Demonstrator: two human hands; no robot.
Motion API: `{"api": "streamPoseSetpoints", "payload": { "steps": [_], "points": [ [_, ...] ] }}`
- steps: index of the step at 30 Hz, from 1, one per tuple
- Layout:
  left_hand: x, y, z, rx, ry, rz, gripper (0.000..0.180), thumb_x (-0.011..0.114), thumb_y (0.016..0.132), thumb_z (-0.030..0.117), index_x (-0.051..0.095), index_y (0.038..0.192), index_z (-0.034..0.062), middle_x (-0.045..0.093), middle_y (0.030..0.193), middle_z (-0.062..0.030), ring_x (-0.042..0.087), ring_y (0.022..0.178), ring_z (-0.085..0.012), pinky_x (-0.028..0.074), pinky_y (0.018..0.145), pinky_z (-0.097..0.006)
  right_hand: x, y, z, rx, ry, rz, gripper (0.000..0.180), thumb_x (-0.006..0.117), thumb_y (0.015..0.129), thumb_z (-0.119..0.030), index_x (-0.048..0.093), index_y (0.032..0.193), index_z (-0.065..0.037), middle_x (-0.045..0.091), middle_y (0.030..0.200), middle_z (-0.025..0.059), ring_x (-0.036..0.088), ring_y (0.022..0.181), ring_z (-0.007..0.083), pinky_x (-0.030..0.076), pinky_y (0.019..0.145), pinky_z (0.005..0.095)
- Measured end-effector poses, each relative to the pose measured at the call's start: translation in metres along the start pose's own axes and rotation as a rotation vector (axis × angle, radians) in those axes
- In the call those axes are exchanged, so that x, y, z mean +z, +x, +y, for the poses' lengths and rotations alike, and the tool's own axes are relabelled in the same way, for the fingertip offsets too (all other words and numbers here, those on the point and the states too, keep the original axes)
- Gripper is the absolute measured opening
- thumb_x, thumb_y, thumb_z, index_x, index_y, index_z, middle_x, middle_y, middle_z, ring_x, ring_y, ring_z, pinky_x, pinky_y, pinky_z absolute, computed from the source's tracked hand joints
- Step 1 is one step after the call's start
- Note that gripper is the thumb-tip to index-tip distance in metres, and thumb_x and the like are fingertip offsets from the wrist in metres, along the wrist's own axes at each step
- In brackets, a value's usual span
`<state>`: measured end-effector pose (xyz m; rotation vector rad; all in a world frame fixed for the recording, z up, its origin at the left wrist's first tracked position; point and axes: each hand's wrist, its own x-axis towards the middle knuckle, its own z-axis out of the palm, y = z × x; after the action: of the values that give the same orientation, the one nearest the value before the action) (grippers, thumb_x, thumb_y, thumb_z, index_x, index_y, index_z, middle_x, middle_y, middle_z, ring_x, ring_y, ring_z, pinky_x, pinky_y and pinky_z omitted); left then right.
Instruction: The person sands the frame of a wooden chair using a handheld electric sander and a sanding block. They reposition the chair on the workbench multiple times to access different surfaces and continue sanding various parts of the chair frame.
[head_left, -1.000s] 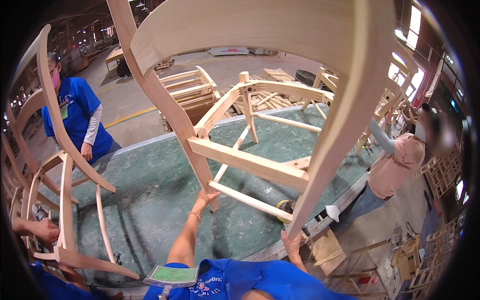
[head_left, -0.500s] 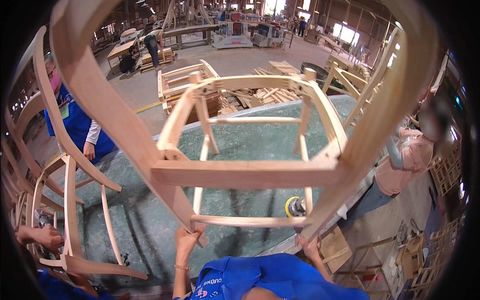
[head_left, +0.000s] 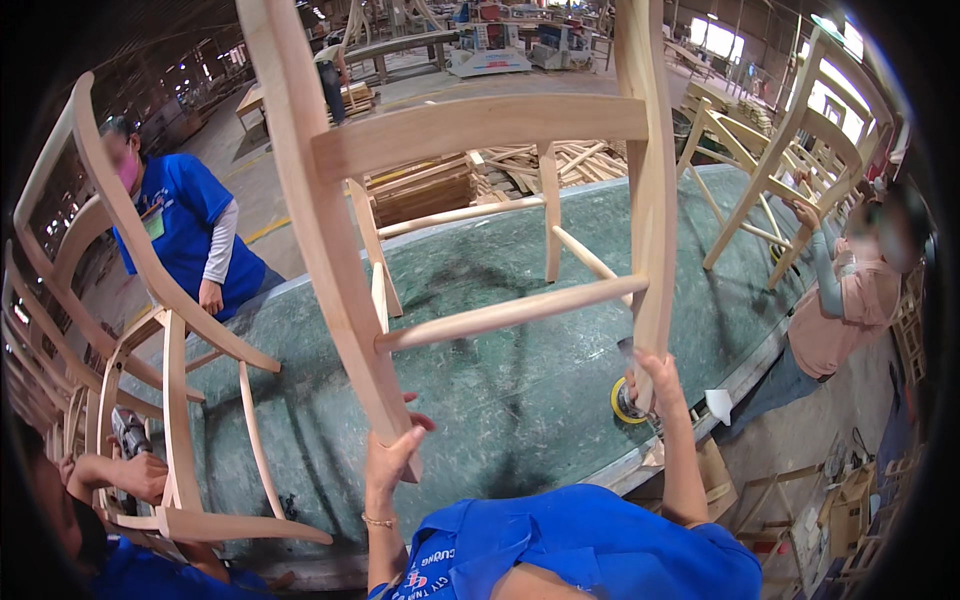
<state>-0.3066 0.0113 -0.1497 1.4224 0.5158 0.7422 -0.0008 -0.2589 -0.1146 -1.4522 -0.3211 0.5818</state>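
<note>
A bare wooden chair frame (head_left: 482, 126) is tilted up in front of me, its near legs lifted clear of the table. My left hand (head_left: 392, 460) is closed round the lower end of its left near leg. With its fingers wrapped, my right hand (head_left: 658, 385) grips the bottom of the right near leg. A round stretcher (head_left: 515, 313) joins these two legs above my hands. Whether the far legs touch the table, I cannot tell. Beside my right hand lies a sander with a yellow disc (head_left: 627, 402), partly hidden by that hand.
Under the chair spreads a green worktable (head_left: 500, 420). At left, a co-worker's hand (head_left: 145, 478) holds a power tool (head_left: 130, 432) by another chair frame (head_left: 175, 400). A person in blue (head_left: 190, 220) stands beyond; one in pink (head_left: 845, 310) handles a chair (head_left: 760, 180) at right.
The chair frame has tipped away from me and its near legs have risen, with both hands still on them. The seat frame has passed out of sight behind the crosspiece.
</note>
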Motion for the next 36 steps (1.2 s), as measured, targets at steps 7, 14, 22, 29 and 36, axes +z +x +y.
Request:
{"api": "streamPoseSetpoints", "payload": {
  "steps": [7,14,22,29,36],
  "points": [
    [0.022,0.014,0.045,-0.223,-0.244,0.047,0.053,0.066,0.081,0.02,0.045,0.123,-0.0044,0.049,0.06,-0.0008,0.049,0.046,-0.0103,0.043,0.044,-0.023,0.011,0.023,-0.038,-0.116,-0.115,0.077,0.043,0.066,0.082,-0.032,0.057,0.107,0.001,0.054,0.065,0.0047,0.053,0.054,0.0103,0.042,0.044,0.0244],
    [0.043,0.048,0.062,-0.134,-0.241,0.038,0.044,0.064,0.083,0.019,0.047,0.116,-0.0045,0.044,0.06,0.0004,0.046,0.045,-0.0081,0.042,0.042,-0.022,0.016,0.066,-0.061,-0.459,-0.427,0.363,0.058,0.068,0.081,-0.045,0.059,0.108,0.005,0.065,0.083,0.0146,0.063,0.076,0.0187,0.05,0.069,0.0307],
    [0.03,0.08,0.068,-0.029,-0.222,0.017,0.048,0.065,0.081,0.019,0.046,0.118,-0.007,0.051,0.065,-0.0032,0.053,0.054,-0.0109,0.046,0.049,-0.023,0.031,0.074,-0.074,-0.561,-0.466,0.405,0.061,0.068,0.081,-0.047,0.06,0.112,0.004,0.067,0.089,0.0178,0.066,0.084,0.0214,0.05,0.076,0.0329],
    [0.022,0.088,0.073,-0.026,-0.199,-0.015,0.054,0.065,0.081,0.021,0.045,0.12,-0.0095,0.057,0.069,-0.0063,0.055,0.056,-0.0133,0.046,0.052,-0.024,0.029,0.094,-0.068,-0.635,-0.494,0.436,0.061,0.07,0.081,-0.042,0.059,0.112,0.009,0.067,0.092,0.0203,0.066,0.086,0.0233,0.049,0.08,0.0332],
    [0.022,0.092,0.08,-0.022,-0.183,-0.042,0.057,0.067,0.079,0.025,0.046,0.119,-0.0099,0.061,0.072,-0.0075,0.057,0.058,-0.0138,0.047,0.054,-0.024,0.032,0.089,-0.079,-0.589,-0.433,0.329,0.051,0.067,0.086,-0.036,0.059,0.112,0.007,0.063,0.098,0.01,0.058,0.09,0.0143,0.046,0.081,0.027]
  ]
}}
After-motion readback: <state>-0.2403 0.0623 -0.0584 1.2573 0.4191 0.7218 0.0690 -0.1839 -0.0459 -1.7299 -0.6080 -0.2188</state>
